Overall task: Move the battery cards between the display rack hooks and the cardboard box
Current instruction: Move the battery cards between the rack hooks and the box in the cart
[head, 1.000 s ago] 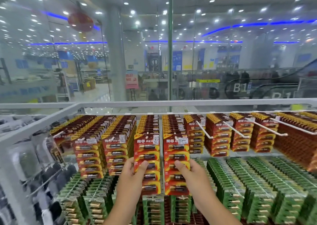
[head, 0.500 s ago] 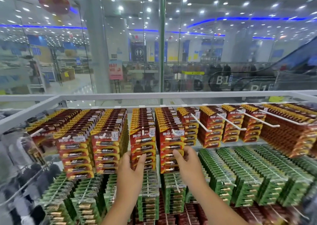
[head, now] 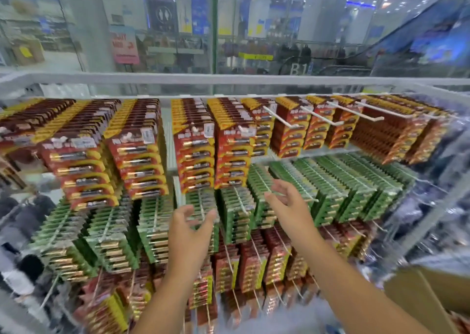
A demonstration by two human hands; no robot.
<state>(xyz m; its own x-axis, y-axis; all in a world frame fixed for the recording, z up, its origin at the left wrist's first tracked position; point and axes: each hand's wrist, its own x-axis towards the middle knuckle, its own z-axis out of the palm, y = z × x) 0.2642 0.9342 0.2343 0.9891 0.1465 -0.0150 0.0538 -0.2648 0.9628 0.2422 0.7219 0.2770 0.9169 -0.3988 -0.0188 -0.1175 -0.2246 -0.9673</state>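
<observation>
1. Half a second ago both hands were on the lower edge of the two middle stacks of red battery cards; now both have dropped below that edge and touch no card.
2. The left hand hovers in front of the green battery cards just below the red stacks, fingers spread and loosely bent, holding nothing.
3. The right hand hovers below and right of the same red stacks, fingers apart and relaxed, also holding nothing.
4. The view has tipped downward since then: a third row of red-and-gold cards now shows under the green row, and a corner of the cardboard box has come into sight far to the lower right of the red stacks.
5. The red cards hang on the top row of the display rack, directly under its white top rail.
6. Counted along that top row: roughly twelve stacks, though the outer ones blur together, so the number is unsure.
7. Right of the middle red stacks, three white hooks stick out with bare ends, their stacks pushed further back.
8. Two hands, one box, three rows of cards in view.
9. Whether the box holds any cards cannot be told.
</observation>
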